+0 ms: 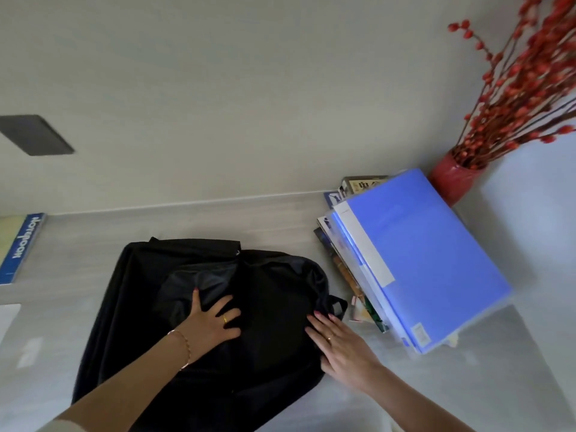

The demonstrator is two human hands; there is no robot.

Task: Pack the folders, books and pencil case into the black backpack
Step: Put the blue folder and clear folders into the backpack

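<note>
The backpack [199,310] lies flat on the table [467,385], near the person. The left hand [210,322] rests on its middle with fingers spread wide, holding nothing. The right hand [339,341] lies flat at the bag's right edge, fingers extended and slightly apart, just beside the handle [338,305], gripping nothing. The folders [427,260] sit on a slanted pile of books [346,269] to the right, close to the bag. No pencil case can be made out.

The bag looks closed or collapsed, so nothing is packed yet. The pile seems uneven; pulling the top folder could slide the rest off. The vase [452,179] of red branches [523,88] stands just behind and could be knocked.
</note>
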